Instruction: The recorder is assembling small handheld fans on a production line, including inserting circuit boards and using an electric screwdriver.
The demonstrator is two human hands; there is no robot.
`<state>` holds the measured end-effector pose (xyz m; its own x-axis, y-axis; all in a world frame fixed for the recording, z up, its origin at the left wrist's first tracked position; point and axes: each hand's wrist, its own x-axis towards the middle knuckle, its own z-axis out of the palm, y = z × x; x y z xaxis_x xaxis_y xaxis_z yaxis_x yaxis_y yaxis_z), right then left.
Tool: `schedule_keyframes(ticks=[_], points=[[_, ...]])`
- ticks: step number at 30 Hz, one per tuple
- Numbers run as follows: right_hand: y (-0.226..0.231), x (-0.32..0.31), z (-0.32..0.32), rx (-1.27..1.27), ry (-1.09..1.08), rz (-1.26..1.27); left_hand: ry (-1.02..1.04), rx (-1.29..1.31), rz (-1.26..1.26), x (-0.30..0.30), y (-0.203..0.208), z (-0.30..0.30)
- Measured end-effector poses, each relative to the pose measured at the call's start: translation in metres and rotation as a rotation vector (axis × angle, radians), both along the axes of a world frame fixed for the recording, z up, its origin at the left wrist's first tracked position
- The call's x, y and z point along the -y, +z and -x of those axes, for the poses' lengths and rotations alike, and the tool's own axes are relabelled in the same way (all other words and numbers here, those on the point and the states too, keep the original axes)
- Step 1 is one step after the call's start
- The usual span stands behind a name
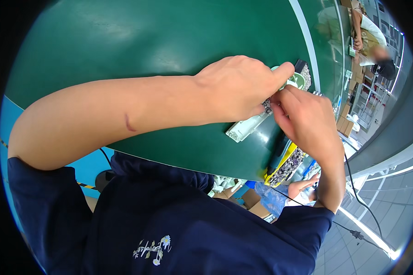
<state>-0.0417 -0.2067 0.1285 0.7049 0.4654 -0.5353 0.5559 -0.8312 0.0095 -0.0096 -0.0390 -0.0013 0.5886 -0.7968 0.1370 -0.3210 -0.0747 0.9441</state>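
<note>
A pale green plastic housing (248,129), long with a lidless, ribbed end, lies slanted at the green table's right side. Over its middle is my left hand (236,85), fingers bent round it and thumb at its edge. Beyond my fingers shows a rounded pale green piece (295,81); whether it joins the housing is hidden. My right hand (305,117) meets the left there, thumb and fingers pinched together. What lies in that pinch is covered by the fingers. Small silvery metal bits (267,105) show between the two hands.
A black tray of small metal parts (306,75) sits beyond my hands. Nearer are a yellow tray (273,176) of small dark parts, a dark pen-shaped tool (279,152) and a blue tray (309,170). Past the glassy edge, another person (371,41) works at upper right.
</note>
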Motion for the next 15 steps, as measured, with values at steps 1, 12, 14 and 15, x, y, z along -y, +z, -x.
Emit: schedule_keyframes(ticks=[1,12,14,15], points=[[-0.001,0.002,0.003,0.02,-0.019,-0.019,0.002,-0.001,0.0,0.0,0.0,0.0],[-0.012,0.007,0.025,0.234,0.047,-0.032,-0.009,-0.005,-0.032,0.002,-0.002,-0.001],[-0.013,0.007,0.027,0.234,0.057,-0.035,-0.003,0.014,-0.026,0.003,-0.003,0.0],[-0.014,0.006,0.03,0.255,0.078,-0.013,0.002,0.03,-0.02,0.003,-0.004,0.0]])
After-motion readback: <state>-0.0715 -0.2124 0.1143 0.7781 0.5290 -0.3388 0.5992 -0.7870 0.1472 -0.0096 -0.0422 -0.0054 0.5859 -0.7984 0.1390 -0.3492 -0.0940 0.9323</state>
